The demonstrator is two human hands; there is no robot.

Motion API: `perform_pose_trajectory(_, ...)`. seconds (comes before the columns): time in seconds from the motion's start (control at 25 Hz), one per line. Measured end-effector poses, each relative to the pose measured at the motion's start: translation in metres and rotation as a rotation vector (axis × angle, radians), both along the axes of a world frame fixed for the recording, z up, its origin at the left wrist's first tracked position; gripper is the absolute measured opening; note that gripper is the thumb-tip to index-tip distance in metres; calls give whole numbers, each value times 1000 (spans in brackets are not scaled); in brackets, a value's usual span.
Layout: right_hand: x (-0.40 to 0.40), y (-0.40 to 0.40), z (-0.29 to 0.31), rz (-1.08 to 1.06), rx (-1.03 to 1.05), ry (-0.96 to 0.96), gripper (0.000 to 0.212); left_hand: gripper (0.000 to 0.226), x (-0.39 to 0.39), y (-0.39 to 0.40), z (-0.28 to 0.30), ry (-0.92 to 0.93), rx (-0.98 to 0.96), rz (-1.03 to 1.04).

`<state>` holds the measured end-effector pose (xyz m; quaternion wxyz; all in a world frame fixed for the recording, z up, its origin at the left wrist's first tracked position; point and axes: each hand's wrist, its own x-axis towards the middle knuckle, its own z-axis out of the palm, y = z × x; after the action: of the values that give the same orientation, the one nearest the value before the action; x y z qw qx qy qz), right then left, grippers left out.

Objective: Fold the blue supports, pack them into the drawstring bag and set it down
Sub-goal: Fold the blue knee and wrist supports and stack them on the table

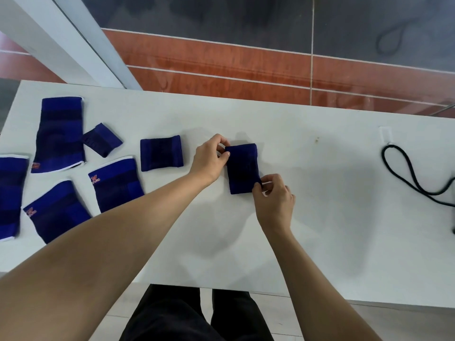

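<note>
Both grips pinch one blue support point(242, 168): left hand point(210, 158), right hand point(274, 195); orange logos nearby unreadable.

A white surface point(320, 217) stands on a floor of dark grey tiles point(221, 18) crossed by a reddish-brown tile band point(221, 67). A white beam point(61, 40) slants at upper left.

One head-worn wide-angle view — looking steeply down and forward over the white table point(320, 230), at arm's reach.
</note>
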<state>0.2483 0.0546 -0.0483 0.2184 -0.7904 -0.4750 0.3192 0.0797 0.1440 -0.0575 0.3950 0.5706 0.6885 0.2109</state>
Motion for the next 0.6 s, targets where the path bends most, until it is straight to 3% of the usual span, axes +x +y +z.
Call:
perform_pose_trajectory(0.44, -2, -2, -12, 22, 33, -38, 10, 6, 5, 13, -9, 171, 141, -209)
perform_pose_trajectory(0.6, -2, -2, -16, 64, 113, -79, 28, 15, 8, 12, -11, 171, 163, -173)
